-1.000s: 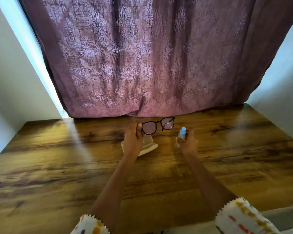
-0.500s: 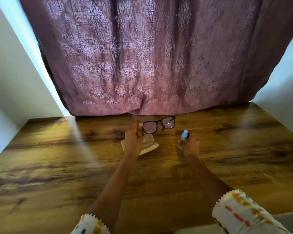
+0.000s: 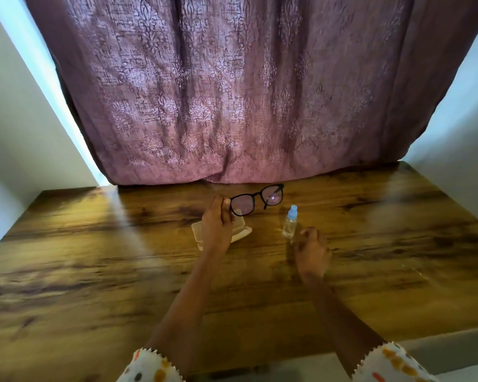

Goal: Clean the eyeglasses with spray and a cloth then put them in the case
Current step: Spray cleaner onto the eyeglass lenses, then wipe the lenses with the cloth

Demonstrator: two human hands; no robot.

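My left hand (image 3: 217,227) pinches the black-framed eyeglasses (image 3: 257,199) by their left end and holds them up above the table, lenses facing me. Under that hand lies a cream eyeglass case (image 3: 242,232), open, partly hidden by the hand. A small clear spray bottle (image 3: 290,224) with a pale blue cap stands upright on the table to the right of the case. My right hand (image 3: 311,250) sits just behind and right of the bottle, fingers loosely curled, holding nothing. I see no cloth.
The wooden table (image 3: 94,257) runs wide to both sides and toward me. A mauve patterned curtain (image 3: 218,92) hangs down to the table's far edge just beyond the glasses. White walls stand at left and right.
My right hand set the spray bottle down on the table and let go, drawing back toward me. The left hand kept the glasses raised in about the same place.
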